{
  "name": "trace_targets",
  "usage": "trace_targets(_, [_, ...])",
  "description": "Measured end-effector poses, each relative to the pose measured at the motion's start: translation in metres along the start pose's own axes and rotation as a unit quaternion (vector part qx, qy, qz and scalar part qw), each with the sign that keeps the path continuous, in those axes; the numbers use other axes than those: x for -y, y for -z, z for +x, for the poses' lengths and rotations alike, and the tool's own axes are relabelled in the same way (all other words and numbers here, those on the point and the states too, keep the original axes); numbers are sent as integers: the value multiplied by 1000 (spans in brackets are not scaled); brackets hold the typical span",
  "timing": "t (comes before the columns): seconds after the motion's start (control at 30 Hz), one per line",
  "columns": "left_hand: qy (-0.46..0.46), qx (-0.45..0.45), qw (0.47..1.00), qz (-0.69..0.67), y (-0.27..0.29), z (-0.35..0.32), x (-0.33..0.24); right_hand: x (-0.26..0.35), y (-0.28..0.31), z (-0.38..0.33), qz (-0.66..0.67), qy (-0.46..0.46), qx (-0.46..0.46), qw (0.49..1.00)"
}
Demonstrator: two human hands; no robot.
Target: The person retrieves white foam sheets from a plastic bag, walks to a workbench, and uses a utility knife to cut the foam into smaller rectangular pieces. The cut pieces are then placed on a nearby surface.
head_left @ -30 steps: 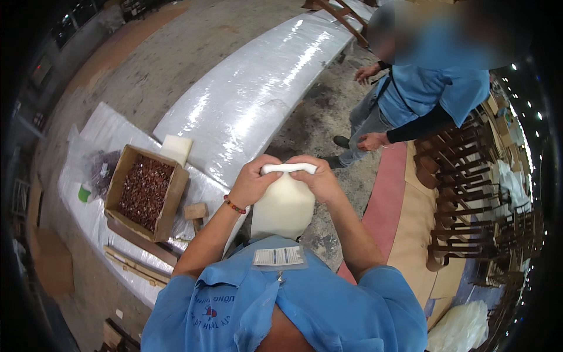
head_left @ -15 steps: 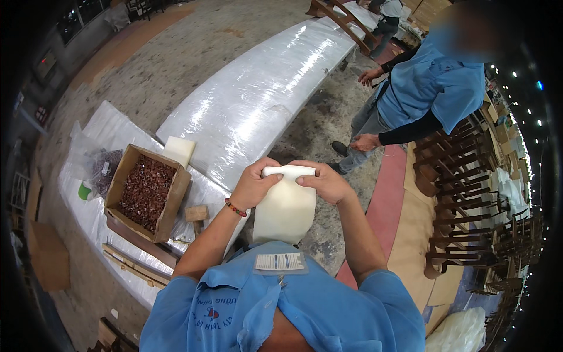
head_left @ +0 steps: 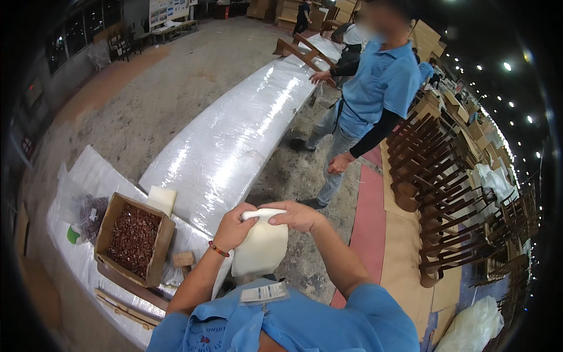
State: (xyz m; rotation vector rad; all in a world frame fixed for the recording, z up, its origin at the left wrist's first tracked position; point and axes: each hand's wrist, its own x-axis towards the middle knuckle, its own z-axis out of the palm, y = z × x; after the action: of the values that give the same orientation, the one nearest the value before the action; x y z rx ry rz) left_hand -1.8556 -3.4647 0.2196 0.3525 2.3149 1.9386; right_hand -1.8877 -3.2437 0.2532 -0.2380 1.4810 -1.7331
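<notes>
Both hands hold the rolled top edge of a white foam sheet (head_left: pixel 261 249) that hangs down in front of my chest. My left hand (head_left: pixel 234 226) grips its left end, with a beaded band on the wrist. My right hand (head_left: pixel 296 215) closes over the right end. Just beyond my hands lies a long white plastic-wrapped table (head_left: pixel 234 138).
An open cardboard box of small brown parts (head_left: pixel 134 239) sits at the left, with a white foam block (head_left: pixel 161 199) and a small wooden block (head_left: pixel 183 259) beside it. A person in a blue shirt (head_left: pixel 366 100) stands ahead. Stacked wooden chairs (head_left: pixel 451 205) fill the right.
The view has lifted and shifted, so the foam sheet and my hands sit lower in the picture. The sheet hangs a little narrower. The person ahead looks closer.
</notes>
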Motion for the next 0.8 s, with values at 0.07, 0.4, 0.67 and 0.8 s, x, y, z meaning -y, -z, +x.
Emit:
trace_targets(0.07, [-5, -4, 999, -40, 1, 1, -1, -1, -5, 5, -45, 31, -31, 998])
trace_targets(0.4, [16, 30, 991, -126, 12, 6, 7, 1, -18, 14, -142, 82, -147, 976])
trace_targets(0.67, [64, 130, 983, -115, 37, 6, 3, 3, -28, 15, -179, 80, -147, 969])
trace_targets(0.8, [41, 90, 982, -164, 28, 4, 9, -1, -30, 15, -157, 95, -161, 970])
